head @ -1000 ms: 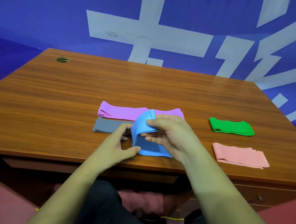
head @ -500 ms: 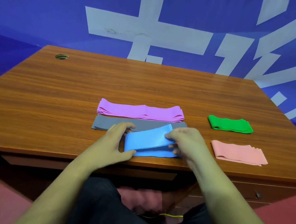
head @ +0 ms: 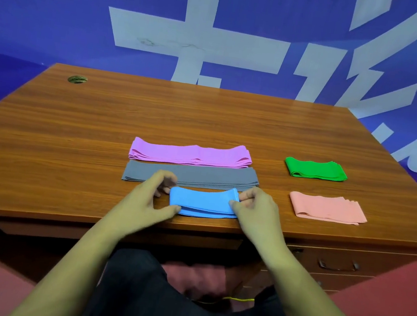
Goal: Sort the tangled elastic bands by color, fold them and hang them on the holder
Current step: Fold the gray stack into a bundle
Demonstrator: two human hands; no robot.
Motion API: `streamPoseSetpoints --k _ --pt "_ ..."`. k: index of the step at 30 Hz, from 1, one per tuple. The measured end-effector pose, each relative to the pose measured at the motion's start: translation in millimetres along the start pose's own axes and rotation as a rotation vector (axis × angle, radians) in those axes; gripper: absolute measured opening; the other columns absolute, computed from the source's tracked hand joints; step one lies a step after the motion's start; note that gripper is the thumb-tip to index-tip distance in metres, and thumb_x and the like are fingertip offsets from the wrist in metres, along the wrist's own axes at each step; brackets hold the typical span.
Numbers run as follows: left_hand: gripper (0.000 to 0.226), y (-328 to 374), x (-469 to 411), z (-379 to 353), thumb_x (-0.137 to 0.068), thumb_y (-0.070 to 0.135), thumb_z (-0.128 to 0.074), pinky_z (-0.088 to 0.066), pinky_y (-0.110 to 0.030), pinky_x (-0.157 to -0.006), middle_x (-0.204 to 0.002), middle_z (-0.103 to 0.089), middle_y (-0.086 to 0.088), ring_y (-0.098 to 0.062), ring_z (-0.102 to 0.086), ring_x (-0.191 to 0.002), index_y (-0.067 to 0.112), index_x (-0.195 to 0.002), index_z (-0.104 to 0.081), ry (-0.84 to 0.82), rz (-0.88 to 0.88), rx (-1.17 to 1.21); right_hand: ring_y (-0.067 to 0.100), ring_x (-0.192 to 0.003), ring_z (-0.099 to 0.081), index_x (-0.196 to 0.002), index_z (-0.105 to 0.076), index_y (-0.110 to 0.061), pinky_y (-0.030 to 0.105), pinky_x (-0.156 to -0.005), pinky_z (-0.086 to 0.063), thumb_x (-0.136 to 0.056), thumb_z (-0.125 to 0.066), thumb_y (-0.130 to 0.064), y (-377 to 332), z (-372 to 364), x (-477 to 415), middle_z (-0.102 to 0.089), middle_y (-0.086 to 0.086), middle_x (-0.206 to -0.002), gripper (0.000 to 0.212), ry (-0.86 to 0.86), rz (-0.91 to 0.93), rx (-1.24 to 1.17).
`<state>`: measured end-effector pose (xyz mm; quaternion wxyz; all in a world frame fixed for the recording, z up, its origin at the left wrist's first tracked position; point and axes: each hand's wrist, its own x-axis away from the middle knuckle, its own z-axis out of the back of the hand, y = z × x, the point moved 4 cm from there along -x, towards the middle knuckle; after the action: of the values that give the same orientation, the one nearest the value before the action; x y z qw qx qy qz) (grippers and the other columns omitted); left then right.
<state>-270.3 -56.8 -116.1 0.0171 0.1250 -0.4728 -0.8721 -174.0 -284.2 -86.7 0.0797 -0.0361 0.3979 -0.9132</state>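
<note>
A folded blue band (head: 203, 201) lies near the front edge of the wooden desk (head: 207, 120). My left hand (head: 147, 197) pinches its left end and my right hand (head: 255, 209) pinches its right end. Just behind it a long grey band (head: 199, 175) lies flat, and behind that a folded purple band (head: 190, 153). To the right sit a folded green band (head: 316, 169) and a folded pink band (head: 326, 208). No holder is in view.
A cable hole (head: 77, 79) sits at the desk's far left corner. A drawer with a handle (head: 338, 263) is under the desk on the right. A blue banner with white characters (head: 219, 26) stands behind the desk.
The blue band's raised upper layer has been brought down and laid flat over the lower one. Both hands have moved to the band's two ends.
</note>
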Motion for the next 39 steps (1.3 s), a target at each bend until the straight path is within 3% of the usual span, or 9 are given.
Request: streamPoseSetpoints --k 7,12,18,22,26,30,33,36,39 --pt "0.034 3.4 3.9 3.9 -0.067 0.040 -0.059 -0.036 -0.014 -0.085 -0.099 -0.052 0.027 0.000 -0.050 -0.097 0.040 -0.100 -0.053 0.006 -0.033 -0.039 0.016 -0.075 -0.059 -0.087 -0.061 -0.018 0.028 -0.068 -0.044 -0.083 -0.072 -0.022 -1.0 -9.2 9.3 -0.059 -0.008 -0.069 0.013 0.020 0.070 -0.035" --pt "0.031 -1.5 2.2 -2.5 -0.075 0.052 -0.058 -0.037 -0.026 -0.099 -0.111 -0.052 0.015 -0.010 -0.048 -0.114 0.045 -0.105 -0.055 -0.090 -0.076 -0.240 0.013 -0.085 -0.054 -0.095 -0.052 -0.019 0.034 -0.077 -0.048 -0.086 -0.066 -0.012 2.0 -9.2 16.4 -0.054 -0.004 -0.090 0.017 0.100 0.176 0.002" --pt "0.045 2.9 4.9 0.3 -0.074 0.062 -0.062 -0.035 -0.021 -0.101 -0.115 -0.051 0.016 -0.007 -0.046 -0.119 0.043 -0.114 -0.058 -0.103 -0.070 -0.247 0.017 -0.096 -0.054 -0.098 -0.056 -0.020 0.032 -0.085 -0.047 -0.089 -0.061 -0.013 3.6 -11.6 18.2 -0.045 -0.001 -0.102 0.013 0.086 0.264 0.114" --pt "0.027 12.3 8.7 24.3 -0.081 0.044 -0.065 -0.041 -0.011 -0.084 -0.100 -0.059 0.015 -0.004 -0.057 -0.095 0.030 -0.104 -0.065 0.100 -0.078 -0.074 0.019 -0.102 -0.051 -0.102 -0.064 -0.012 0.031 -0.089 -0.045 -0.088 -0.060 -0.018 -15.2 -9.4 11.7 -0.049 0.001 -0.103 0.016 0.142 0.374 0.186" --pt "0.019 -5.6 3.6 58.2 -0.086 0.008 -0.068 -0.041 -0.014 -0.071 -0.085 -0.061 0.001 -0.004 -0.052 -0.071 0.026 -0.089 -0.062 0.397 0.115 -0.067 0.020 -0.109 -0.052 -0.112 -0.064 -0.010 0.036 -0.094 -0.045 -0.091 -0.056 -0.023 -53.5 -27.3 3.7 -0.057 0.003 -0.112 0.027 0.001 0.540 0.216" --pt "0.017 -34.1 -0.9 79.9 -0.082 0.015 -0.069 -0.045 -0.036 -0.086 -0.099 -0.062 -0.009 -0.024 -0.058 -0.093 0.015 -0.096 -0.060 0.532 0.428 -0.258 0.021 -0.128 -0.044 -0.129 -0.059 -0.012 0.038 -0.108 -0.037 -0.095 -0.052 -0.031 -80.4 -57.3 -2.3 -0.054 0.004 -0.135 0.039 -0.212 0.639 0.241" --pt "0.038 -39.9 -12.0 84.3 -0.083 0.031 -0.068 -0.044 -0.041 -0.092 -0.108 -0.066 -0.017 -0.036 -0.057 -0.108 0.003 -0.107 -0.061 0.449 0.617 -0.372 0.022 -0.132 -0.043 -0.130 -0.058 -0.012 0.039 -0.111 -0.035 -0.097 -0.048 -0.040 -84.2 -74.5 -9.7 -0.053 0.005 -0.138 0.044 -0.327 0.639 0.328" --pt "0.047 -36.9 -25.0 82.8 -0.082 0.048 -0.066 -0.047 -0.039 -0.080 -0.095 -0.070 -0.018 -0.037 -0.062 -0.096 0.002 -0.090 -0.063 0.293 0.746 -0.450 0.024 -0.110 -0.054 -0.109 -0.065 -0.011 0.043 -0.096 -0.045 -0.097 -0.045 -0.047 -80.1 -84.0 -14.7 -0.063 0.005 -0.111 0.043 -0.368 0.613 0.413" --pt "0.047 -36.5 -34.0 78.1 -0.081 0.051 -0.068 -0.047 -0.037 -0.083 -0.098 -0.070 -0.017 -0.036 -0.063 -0.097 0.004 -0.085 -0.066 0.190 0.775 -0.526 0.021 -0.106 -0.054 -0.105 -0.066 -0.013 0.042 -0.094 -0.046 -0.096 -0.043 -0.050 -76.7 -86.1 -16.9 -0.063 0.002 -0.107 0.045 -0.364 0.621 0.451"
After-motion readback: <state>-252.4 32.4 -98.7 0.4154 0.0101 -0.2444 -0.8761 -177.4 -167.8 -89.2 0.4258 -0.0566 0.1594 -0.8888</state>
